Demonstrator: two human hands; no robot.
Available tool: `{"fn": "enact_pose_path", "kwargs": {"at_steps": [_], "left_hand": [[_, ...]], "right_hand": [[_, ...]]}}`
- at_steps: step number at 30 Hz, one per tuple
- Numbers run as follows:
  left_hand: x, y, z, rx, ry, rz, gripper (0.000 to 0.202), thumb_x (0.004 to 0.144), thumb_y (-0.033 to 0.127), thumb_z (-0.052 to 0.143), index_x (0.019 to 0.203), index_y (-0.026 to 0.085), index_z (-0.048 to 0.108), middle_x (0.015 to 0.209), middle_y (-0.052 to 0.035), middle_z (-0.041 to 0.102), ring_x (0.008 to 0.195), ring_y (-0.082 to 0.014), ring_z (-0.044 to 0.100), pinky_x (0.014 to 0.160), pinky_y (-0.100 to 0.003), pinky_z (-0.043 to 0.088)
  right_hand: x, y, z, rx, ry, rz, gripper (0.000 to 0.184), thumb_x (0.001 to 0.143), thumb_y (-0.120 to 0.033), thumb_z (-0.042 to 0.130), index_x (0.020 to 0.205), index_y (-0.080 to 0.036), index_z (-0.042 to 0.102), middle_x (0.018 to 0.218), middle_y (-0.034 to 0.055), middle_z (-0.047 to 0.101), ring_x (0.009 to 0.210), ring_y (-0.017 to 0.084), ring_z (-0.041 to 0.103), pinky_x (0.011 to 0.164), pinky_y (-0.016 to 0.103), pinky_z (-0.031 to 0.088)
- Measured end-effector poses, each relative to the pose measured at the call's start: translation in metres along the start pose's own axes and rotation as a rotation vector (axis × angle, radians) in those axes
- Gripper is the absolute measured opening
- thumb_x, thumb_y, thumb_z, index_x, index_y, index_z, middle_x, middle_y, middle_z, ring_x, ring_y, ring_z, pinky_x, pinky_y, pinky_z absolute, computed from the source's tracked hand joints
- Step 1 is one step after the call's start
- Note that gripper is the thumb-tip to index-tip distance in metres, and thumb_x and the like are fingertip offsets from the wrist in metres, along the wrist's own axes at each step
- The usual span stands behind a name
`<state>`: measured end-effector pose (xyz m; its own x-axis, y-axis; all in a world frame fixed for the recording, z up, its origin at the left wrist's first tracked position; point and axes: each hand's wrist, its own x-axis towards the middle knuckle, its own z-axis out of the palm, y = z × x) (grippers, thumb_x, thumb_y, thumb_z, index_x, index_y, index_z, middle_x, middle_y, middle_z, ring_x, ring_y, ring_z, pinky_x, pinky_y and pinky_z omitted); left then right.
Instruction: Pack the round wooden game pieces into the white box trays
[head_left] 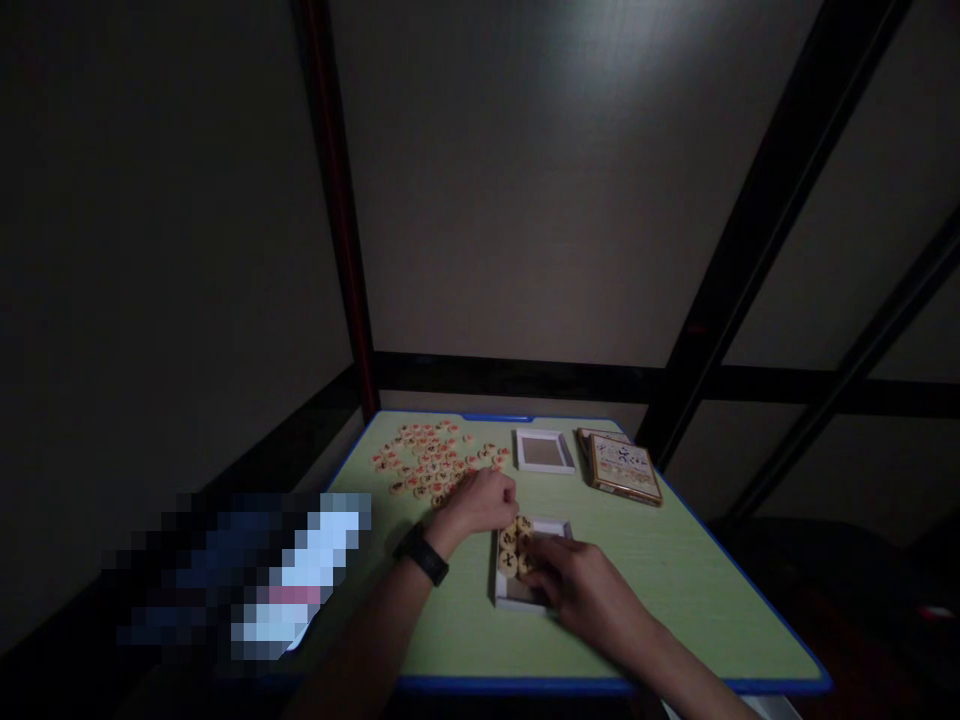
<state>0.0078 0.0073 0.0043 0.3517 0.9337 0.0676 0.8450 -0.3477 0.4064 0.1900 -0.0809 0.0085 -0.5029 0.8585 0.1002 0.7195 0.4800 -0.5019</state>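
Observation:
A shallow white box tray (517,604) lies near the front of the table, with several round wooden Chinese chess pieces (508,564) set in rows along its left side. My right hand (585,590) reaches into this tray from the right, thumb and fingers closed around a piece at the edge of the rows. Just beyond the tray's back left corner, my left hand (484,500) is curled, and whatever its fingers hold is hidden. Beside it spreads a loose pile of chess pieces (431,465) with red and dark characters.
A second white box tray (517,462) stands at the back. Flat printed boxes (624,468) are stacked at the back right. The green table (675,590) has a blue rim, with walls behind and at left. A blurred-out bright patch (307,580) shows at the left edge.

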Motion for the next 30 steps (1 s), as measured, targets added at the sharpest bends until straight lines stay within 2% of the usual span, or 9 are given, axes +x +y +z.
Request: {"fn": "enact_pose_path", "kwargs": {"at_steps": [3,8,10,13,17,20,23,27,30], "left_hand": [[0.001,0.001,-0.002,-0.001,0.079,0.021,0.021,0.079,0.017,0.052,0.076,0.021,0.073,0.08,-0.0035,0.074,0.075,-0.0179,0.066,0.073,-0.026,0.049],[0.008,-0.009,-0.014,-0.033,0.457,-0.032,0.032,0.086,0.003,0.041,0.091,0.019,0.069,0.099,-0.0066,0.07,0.095,-0.0174,0.064,0.092,-0.028,0.048],[0.01,-0.019,-0.018,-0.02,0.528,-0.083,0.038,0.085,-0.002,0.039,0.1,0.018,0.068,0.104,-0.0077,0.068,0.1,-0.0175,0.063,0.096,-0.029,0.046],[0.011,-0.035,-0.022,0.058,0.491,-0.131,0.04,0.083,-0.003,0.044,0.106,0.018,0.069,0.108,-0.0083,0.069,0.106,-0.0194,0.061,0.101,-0.031,0.044],[0.009,-0.047,-0.023,0.181,0.392,-0.193,0.037,0.087,0.003,0.047,0.111,0.019,0.071,0.109,-0.0102,0.072,0.11,-0.0228,0.061,0.103,-0.034,0.042],[0.007,-0.049,-0.024,0.234,0.361,-0.226,0.035,0.089,0.006,0.047,0.111,0.019,0.072,0.107,-0.0102,0.074,0.109,-0.0232,0.062,0.1,-0.033,0.044],[0.006,-0.049,-0.025,0.256,0.366,-0.22,0.035,0.089,0.007,0.047,0.11,0.019,0.072,0.108,-0.0096,0.074,0.108,-0.0221,0.063,0.102,-0.032,0.043],[0.006,-0.048,-0.027,0.27,0.381,-0.247,0.035,0.089,0.008,0.046,0.111,0.017,0.072,0.107,-0.0113,0.075,0.107,-0.0226,0.064,0.102,-0.033,0.043],[0.006,-0.048,-0.029,0.257,0.406,-0.306,0.036,0.088,0.008,0.045,0.111,0.016,0.072,0.106,-0.0119,0.074,0.108,-0.0244,0.063,0.096,-0.033,0.047]], "right_hand": [[-0.001,0.001,-0.005,-0.001,0.019,-0.005,0.015,0.086,-0.012,0.058,0.091,-0.017,0.071,0.091,0.0085,0.075,0.083,0.021,0.069,0.072,0.025,0.045],[0.012,0.014,-0.023,0.025,0.151,-0.071,0.018,0.088,-0.018,0.056,0.093,-0.017,0.074,0.09,0.0093,0.077,0.081,0.022,0.07,0.073,0.028,0.049],[0.027,0.022,-0.032,0.017,0.205,-0.084,0.021,0.089,-0.017,0.053,0.092,-0.016,0.074,0.087,0.009,0.077,0.079,0.021,0.07,0.071,0.027,0.048],[0.058,0.031,-0.04,-0.059,0.177,-0.055,0.024,0.084,-0.009,0.053,0.09,-0.013,0.076,0.083,0.0097,0.077,0.074,0.02,0.07,0.067,0.025,0.046],[0.106,0.029,-0.041,-0.216,0.026,-0.066,0.031,0.079,0.0,0.05,0.091,-0.012,0.077,0.08,0.0089,0.077,0.074,0.019,0.069,0.066,0.022,0.043],[0.14,0.024,-0.035,-0.353,-0.027,-0.11,0.036,0.08,-0.002,0.05,0.1,-0.015,0.077,0.096,0.0102,0.078,0.087,0.02,0.07,0.073,0.022,0.044],[0.167,0.021,-0.027,-0.403,-0.051,-0.107,0.031,0.08,-0.007,0.055,0.101,-0.016,0.077,0.103,0.0125,0.076,0.094,0.022,0.069,0.077,0.024,0.045],[0.194,0.021,-0.02,-0.482,-0.092,-0.044,0.027,0.079,-0.015,0.065,0.103,-0.015,0.076,0.112,0.0174,0.073,0.102,0.027,0.068,0.079,0.027,0.047],[0.206,0.022,-0.019,-0.526,-0.135,0.01,0.031,0.075,-0.017,0.072,0.105,-0.017,0.076,0.115,0.0165,0.073,0.105,0.029,0.068,0.078,0.028,0.048]]}}
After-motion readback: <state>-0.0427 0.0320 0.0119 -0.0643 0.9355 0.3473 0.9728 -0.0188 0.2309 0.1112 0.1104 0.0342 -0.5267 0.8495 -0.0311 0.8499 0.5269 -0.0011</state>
